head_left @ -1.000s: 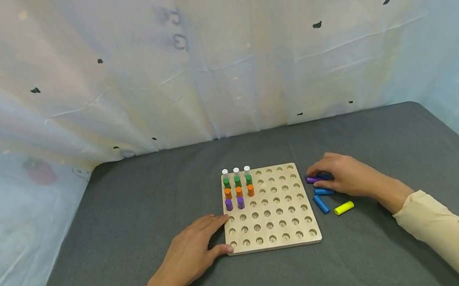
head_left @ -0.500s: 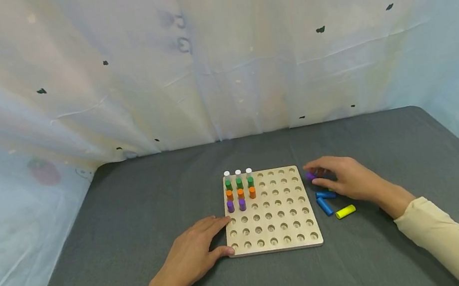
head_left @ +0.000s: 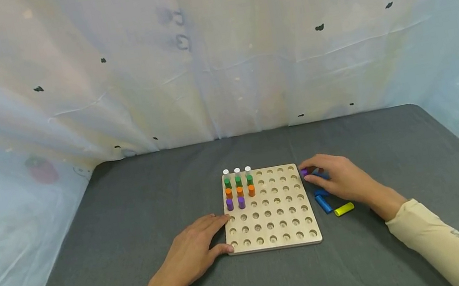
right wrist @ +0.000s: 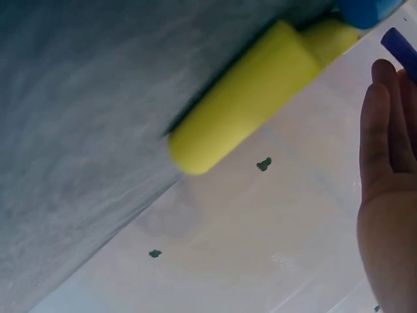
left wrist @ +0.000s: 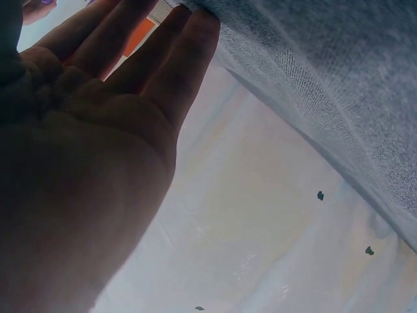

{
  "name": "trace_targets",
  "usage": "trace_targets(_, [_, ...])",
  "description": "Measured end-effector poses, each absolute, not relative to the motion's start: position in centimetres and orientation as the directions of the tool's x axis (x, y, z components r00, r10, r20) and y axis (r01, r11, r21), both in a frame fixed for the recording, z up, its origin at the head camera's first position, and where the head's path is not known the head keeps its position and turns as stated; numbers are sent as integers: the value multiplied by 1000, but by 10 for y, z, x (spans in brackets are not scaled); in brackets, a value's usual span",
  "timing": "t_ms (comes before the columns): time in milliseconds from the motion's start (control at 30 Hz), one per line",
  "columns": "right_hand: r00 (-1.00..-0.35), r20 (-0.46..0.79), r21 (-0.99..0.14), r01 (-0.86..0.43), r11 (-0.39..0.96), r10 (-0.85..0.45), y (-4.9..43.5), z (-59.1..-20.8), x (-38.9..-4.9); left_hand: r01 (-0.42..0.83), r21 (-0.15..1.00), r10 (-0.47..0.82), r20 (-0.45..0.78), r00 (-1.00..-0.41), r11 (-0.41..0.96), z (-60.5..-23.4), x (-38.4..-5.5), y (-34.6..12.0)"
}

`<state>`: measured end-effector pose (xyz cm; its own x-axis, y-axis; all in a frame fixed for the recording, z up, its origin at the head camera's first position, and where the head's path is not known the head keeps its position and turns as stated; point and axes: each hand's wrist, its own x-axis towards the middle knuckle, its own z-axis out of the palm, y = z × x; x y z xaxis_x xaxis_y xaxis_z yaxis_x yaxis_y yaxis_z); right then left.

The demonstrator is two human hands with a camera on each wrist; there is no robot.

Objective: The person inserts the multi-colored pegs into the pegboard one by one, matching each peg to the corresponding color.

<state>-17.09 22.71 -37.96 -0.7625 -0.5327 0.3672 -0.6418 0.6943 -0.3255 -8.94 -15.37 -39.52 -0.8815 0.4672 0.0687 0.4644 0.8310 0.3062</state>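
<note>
A wooden pegboard (head_left: 277,226) with rows of round holes lies on the dark cloth. At its far left stand white pegs (head_left: 237,171), green pegs (head_left: 238,181) and orange pegs (head_left: 240,192), with two purple pegs (head_left: 241,202) in the row nearer me. My left hand (head_left: 193,250) rests at the board's left edge, fingers extended, fingertips and thumb touching it. Just off the board's right edge, my right hand (head_left: 340,177) pinches a purple peg (right wrist: 399,51) between thumb and fingers; in the head view only its end shows.
Blue pegs (head_left: 324,204) and a yellow peg (head_left: 344,209) lie on the cloth right of the board, below my right hand. A second yellow piece (right wrist: 332,40) shows partly in the right wrist view. A pale plastic curtain (head_left: 247,84) hangs beyond the table.
My right hand has picked the purple peg up from the loose pile and shifted slightly left towards the board. The left hand stays where it was.
</note>
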Motion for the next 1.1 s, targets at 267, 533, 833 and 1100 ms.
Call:
trace_targets(267, [-751, 365, -345, -658, 669, -550, 207, -378, -165, 476, 301, 478, 71, -875, 826, -395, -88, -154])
trace_targets(533, [-736, 357, -334, -676, 658, -575, 183, -377, -163, 466, 303, 472, 60, -880, 831, -393, -89, -154])
trace_targets(833, [-705, 337, -331, -709, 623, -624, 155, -376, -161, 472, 312, 479, 58, -876, 825, -395, -89, -154])
trace_targets(1100, [-698, 279, -323, -715, 620, -660, 135, -375, -164, 474, 310, 481, 56, -875, 824, -394, -91, -154])
